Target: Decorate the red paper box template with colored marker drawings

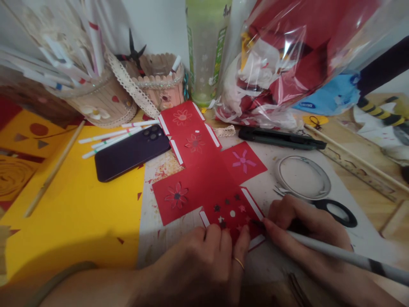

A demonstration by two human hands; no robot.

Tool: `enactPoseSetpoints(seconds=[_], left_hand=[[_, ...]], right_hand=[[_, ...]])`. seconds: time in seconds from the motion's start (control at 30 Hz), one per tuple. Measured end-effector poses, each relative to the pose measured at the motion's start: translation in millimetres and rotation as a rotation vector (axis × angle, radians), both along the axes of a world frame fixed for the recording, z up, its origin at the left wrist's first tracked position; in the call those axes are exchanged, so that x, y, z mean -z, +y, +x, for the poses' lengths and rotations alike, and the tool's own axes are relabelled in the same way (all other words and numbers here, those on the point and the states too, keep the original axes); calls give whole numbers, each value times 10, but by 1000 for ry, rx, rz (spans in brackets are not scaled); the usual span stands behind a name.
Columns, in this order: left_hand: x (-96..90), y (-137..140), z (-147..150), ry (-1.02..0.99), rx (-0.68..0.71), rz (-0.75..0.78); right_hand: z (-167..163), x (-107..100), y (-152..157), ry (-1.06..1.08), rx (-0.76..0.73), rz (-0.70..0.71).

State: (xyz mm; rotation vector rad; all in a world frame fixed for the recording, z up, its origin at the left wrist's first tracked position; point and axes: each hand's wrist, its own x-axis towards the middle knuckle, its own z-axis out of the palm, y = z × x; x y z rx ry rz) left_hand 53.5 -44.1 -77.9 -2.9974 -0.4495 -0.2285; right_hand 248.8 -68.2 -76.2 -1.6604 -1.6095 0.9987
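Note:
A red paper cutout [211,183], cross-shaped with white strips along its tabs, lies flat before me. Flowers decorate several panels, and small stars and dots cover the nearest one. My left hand [204,256], its fingers bent and close together and a ring on one, presses down the near edge of that panel. In a pinch, my right hand [306,230] holds a slim pen-like tool [338,253] with a grey-white barrel and dark band. Its dark tip meets the decorated panel beside my left fingertip. Scissors [337,213] lie just beyond my right hand, partly hidden by it.
A dark phone [132,153] rests on yellow paper [79,204] to the left, near several white sticks. A tape roll [303,177] and a black cutter [281,138] lie right. Behind stand stick-covered holders [102,100], a green tumbler [206,55] and a plastic bag [287,72].

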Motion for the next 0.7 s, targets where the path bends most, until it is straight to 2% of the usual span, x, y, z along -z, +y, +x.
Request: enactPoseSetpoints(seconds=[0.17, 0.33, 0.43, 0.5, 0.6, 0.7], left_hand=[[-105, -4, -7, -52, -20, 26], [-253, -74, -193, -166, -33, 6], [-254, -144, -329, -209, -93, -69], [-232, -181, -383, -221, -136, -109], [-202, -217, -397, -243, -209, -139], [-157, -257, -351, -271, -239, -128]], right_hand=[[55, 63, -38, 396, 214, 123], [96, 101, -63, 539, 234, 144], [86, 46, -72, 500, 289, 124], [64, -10, -82, 383, 278, 129], [3, -58, -106, 195, 134, 137], [-97, -33, -144, 176, 34, 123]])
